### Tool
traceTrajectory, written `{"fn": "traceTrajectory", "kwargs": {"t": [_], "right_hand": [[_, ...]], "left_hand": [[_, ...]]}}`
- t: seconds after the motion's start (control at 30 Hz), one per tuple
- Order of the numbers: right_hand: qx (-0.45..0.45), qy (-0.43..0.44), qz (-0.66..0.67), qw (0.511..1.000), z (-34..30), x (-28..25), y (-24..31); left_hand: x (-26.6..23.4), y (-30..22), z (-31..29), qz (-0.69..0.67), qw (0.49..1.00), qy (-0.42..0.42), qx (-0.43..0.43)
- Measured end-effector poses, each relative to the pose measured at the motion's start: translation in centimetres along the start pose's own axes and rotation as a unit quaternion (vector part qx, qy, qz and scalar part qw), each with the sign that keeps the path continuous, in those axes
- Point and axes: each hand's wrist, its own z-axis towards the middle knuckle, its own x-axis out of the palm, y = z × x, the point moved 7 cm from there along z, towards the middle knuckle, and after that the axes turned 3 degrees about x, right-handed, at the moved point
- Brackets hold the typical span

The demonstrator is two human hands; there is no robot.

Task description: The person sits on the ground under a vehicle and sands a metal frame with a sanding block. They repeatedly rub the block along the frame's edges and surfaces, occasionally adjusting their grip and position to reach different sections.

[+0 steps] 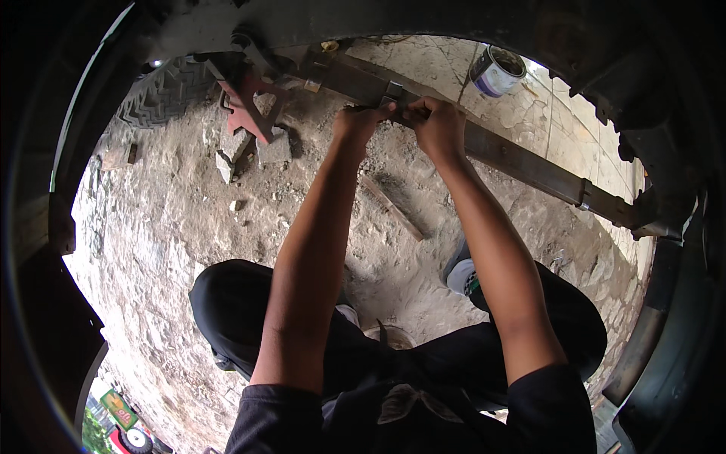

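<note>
A long dark metal beam (522, 163) slants from the upper middle down to the right. On it, a small square metal bracket (392, 91) stands up between my hands. My left hand (359, 125) is closed at the beam's near side, its thumb reaching to the bracket's lower edge; its other fingers are mostly hidden. Just right of the bracket, my right hand (440, 125) has its fingers curled in a pinch against the beam. Whatever is between those fingers is too small to make out.
A red jack stand (257, 106) stands by concrete blocks (274, 146) at the upper left, near a treaded tyre (170, 94). An open paint can (497, 72) sits beyond the beam. A thin strip (393, 208) lies on the rough ground. Dark vehicle parts (643, 113) overhang the right side.
</note>
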Motion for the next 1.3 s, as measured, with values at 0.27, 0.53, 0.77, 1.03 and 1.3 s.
{"fn": "traceTrajectory", "kwargs": {"t": [0.27, 0.53, 0.77, 1.03, 1.3], "right_hand": [[0.069, 0.038, 0.007, 0.997, 2.5, 1.4, -0.3], [0.082, 0.022, -0.06, 0.995, 5.1, -0.5, -1.2], [0.037, 0.045, -0.02, 0.998, 1.2, -0.8, -0.8], [0.045, 0.053, -0.023, 0.997, -0.3, -0.8, -1.1], [0.062, 0.024, -0.035, 0.997, 1.4, -1.2, -1.7]], "left_hand": [[-1.1, 2.4, 2.9, 0.069, 0.996, -0.048, 0.015], [0.1, 0.0, 0.3, 0.049, 0.998, -0.034, 0.01], [-0.7, 1.3, 1.4, 0.071, 0.997, -0.031, 0.002], [-0.8, 1.2, 1.3, 0.09, 0.996, -0.018, 0.002], [-0.7, 1.8, 2.2, 0.043, 0.997, -0.049, 0.03]]}}
